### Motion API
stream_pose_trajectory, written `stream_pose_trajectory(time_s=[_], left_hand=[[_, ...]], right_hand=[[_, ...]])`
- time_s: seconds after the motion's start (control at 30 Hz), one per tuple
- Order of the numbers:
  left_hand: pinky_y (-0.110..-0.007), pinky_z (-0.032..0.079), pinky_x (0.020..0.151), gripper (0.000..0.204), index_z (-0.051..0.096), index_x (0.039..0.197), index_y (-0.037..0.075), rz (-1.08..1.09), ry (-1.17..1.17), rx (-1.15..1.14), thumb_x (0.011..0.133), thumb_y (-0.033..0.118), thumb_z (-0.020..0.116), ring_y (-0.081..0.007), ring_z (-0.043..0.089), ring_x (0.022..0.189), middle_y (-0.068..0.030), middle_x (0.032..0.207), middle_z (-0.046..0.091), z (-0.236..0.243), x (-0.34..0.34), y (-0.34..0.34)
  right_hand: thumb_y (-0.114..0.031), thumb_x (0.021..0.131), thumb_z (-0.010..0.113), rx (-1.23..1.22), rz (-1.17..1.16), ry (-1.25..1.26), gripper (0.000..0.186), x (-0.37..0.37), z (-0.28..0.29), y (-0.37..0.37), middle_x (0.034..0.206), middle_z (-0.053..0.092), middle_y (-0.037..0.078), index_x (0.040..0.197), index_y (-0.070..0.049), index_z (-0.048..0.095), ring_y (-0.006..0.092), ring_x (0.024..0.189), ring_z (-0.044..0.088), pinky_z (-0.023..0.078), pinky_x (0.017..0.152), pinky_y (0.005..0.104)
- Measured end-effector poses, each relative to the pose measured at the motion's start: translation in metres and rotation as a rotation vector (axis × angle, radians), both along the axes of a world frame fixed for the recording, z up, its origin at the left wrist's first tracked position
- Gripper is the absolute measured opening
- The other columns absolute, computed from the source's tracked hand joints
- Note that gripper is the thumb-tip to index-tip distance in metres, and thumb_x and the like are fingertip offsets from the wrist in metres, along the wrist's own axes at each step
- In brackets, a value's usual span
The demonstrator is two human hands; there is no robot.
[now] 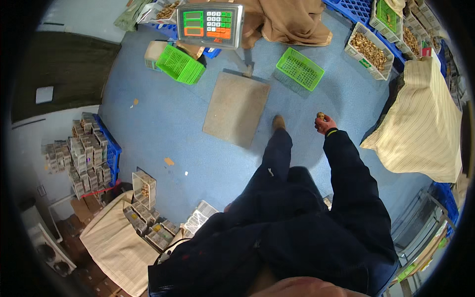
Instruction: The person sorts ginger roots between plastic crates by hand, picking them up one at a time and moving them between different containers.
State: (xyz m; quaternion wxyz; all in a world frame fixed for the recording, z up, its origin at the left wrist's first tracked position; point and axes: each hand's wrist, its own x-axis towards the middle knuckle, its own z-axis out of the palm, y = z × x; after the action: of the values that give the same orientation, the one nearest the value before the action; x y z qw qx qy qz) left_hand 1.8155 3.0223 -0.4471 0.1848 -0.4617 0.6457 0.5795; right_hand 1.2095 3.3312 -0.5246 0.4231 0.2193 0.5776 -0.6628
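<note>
My right hand (pixel 325 124) is out over the blue floor, its fingers closed on a small brown, rounded mushroom-like piece (pixel 320 116). Of my left hand (pixel 227 207), only what seems to be a sliver of skin shows beside my dark clothing; its fingers are hidden. A green basket (pixel 300 69) sits on the floor beyond the right hand. At the far right stands a white crate (pixel 368 51) full of similar brown and cream pieces. Ahead of my foot lies the square platform (pixel 236 109) of a floor scale, with its display and keypad (pixel 210 25) at the far end.
Nested green baskets (pixel 181 65) stand left of the scale. A striped cloth (pixel 420 119) drapes over a stack at right. Stacked grey boxes (pixel 89 153) rest by a blue pallet (pixel 110 146) at left. A white crate (pixel 200 218) and a cloth-covered pile (pixel 118 242) are at near left.
</note>
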Motion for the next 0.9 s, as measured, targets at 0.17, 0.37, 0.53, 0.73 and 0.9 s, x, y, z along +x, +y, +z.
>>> stream_pose_trajectory(time_s=[0.17, 0.37, 0.53, 0.73, 0.9], left_hand=[[-0.035, 0.048, 0.072, 0.029, 0.063, 0.100, 0.006, 0.284, -0.179, -0.008, 0.091, 0.031, 0.051, -0.0192, 0.060, 0.081, -0.0101, 0.089, 0.064, 0.035, -0.118, 0.018], [-0.031, 0.049, 0.081, 0.039, 0.059, 0.118, 0.004, 0.331, -0.427, 0.145, 0.092, 0.033, 0.053, -0.0181, 0.061, 0.093, -0.0125, 0.104, 0.064, 0.010, -0.073, 0.024], [-0.031, 0.048, 0.083, 0.039, 0.058, 0.120, 0.003, 0.345, -0.603, 0.137, 0.093, 0.032, 0.053, -0.0180, 0.061, 0.094, -0.0125, 0.106, 0.063, -0.003, -0.101, 0.074], [-0.031, 0.048, 0.085, 0.040, 0.056, 0.121, 0.003, 0.364, -0.658, 0.136, 0.093, 0.031, 0.052, -0.0180, 0.060, 0.097, -0.0125, 0.109, 0.062, -0.014, -0.139, 0.130], [-0.030, 0.047, 0.087, 0.040, 0.055, 0.123, 0.003, 0.135, -0.499, 0.016, 0.093, 0.030, 0.052, -0.0179, 0.060, 0.098, -0.0125, 0.111, 0.062, -0.009, -0.131, 0.161]], right_hand=[[-0.019, 0.073, 0.074, 0.383, 0.029, 0.012, 0.055, -0.105, -0.088, -0.033, 0.077, 0.063, 0.007, 0.122, -0.006, 0.052, 0.0177, 0.062, 0.062, 0.049, 0.051, 0.0316], [-0.029, 0.071, 0.075, 0.633, 0.327, 0.265, 0.063, -0.191, -0.312, -0.058, 0.075, 0.065, 0.008, 0.125, -0.007, 0.052, 0.0149, 0.062, 0.063, 0.049, 0.052, 0.0282], [-0.036, 0.072, 0.075, 0.824, 0.200, 0.409, 0.071, -0.228, -0.435, -0.065, 0.098, 0.065, 0.016, 0.129, -0.003, 0.048, 0.0261, 0.081, 0.064, 0.050, 0.071, 0.0349], [-0.024, 0.076, 0.070, 0.937, 0.084, 0.319, 0.059, -0.256, -0.465, -0.065, 0.109, 0.062, 0.019, 0.127, -0.003, 0.047, 0.0320, 0.094, 0.062, 0.049, 0.080, 0.0398], [-0.009, 0.087, 0.054, 0.202, -0.119, -0.078, 0.036, -0.258, -0.474, -0.030, 0.105, 0.061, 0.012, 0.122, -0.007, 0.047, 0.0262, 0.093, 0.059, 0.049, 0.075, 0.0366]])
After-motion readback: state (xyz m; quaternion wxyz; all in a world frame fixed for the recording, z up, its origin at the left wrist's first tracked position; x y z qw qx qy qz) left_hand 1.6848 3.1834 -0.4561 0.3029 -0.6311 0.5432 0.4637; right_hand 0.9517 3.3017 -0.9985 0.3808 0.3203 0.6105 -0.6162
